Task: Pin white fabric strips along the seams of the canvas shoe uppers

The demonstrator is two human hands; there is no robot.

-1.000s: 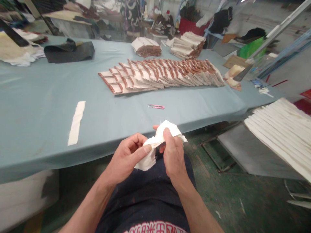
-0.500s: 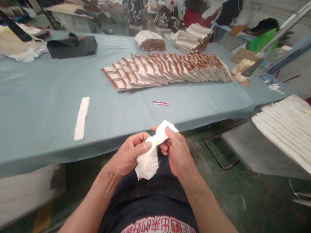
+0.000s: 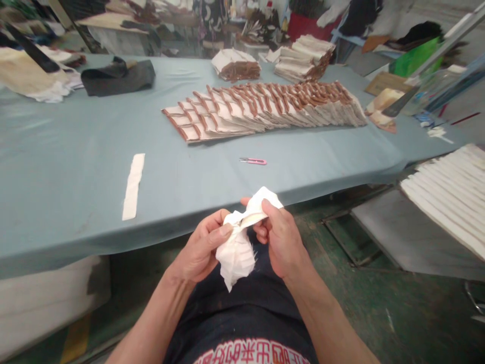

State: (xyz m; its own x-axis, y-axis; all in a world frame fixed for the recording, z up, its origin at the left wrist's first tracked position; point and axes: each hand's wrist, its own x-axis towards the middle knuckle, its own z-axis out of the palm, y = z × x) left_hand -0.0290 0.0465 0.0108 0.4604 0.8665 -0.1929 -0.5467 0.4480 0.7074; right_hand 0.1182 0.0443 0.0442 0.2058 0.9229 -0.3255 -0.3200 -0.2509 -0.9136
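Both hands hold one crumpled white cloth piece over my lap, just in front of the table's near edge. My left hand pinches its left side with thumb and fingers closed. My right hand grips the upper right part, thumb on top, fingers curled under. The cloth's lower end hangs down between the hands with frayed threads showing.
A blue-grey covered table carries a fanned row of white pieces with brown trim, pink thread snips, a white strip, two stacks and dark cloth. White folded material lies at right.
The cloth has been gathered and bunched tighter between my hands, with more of it hanging below. The view shifted slightly left.
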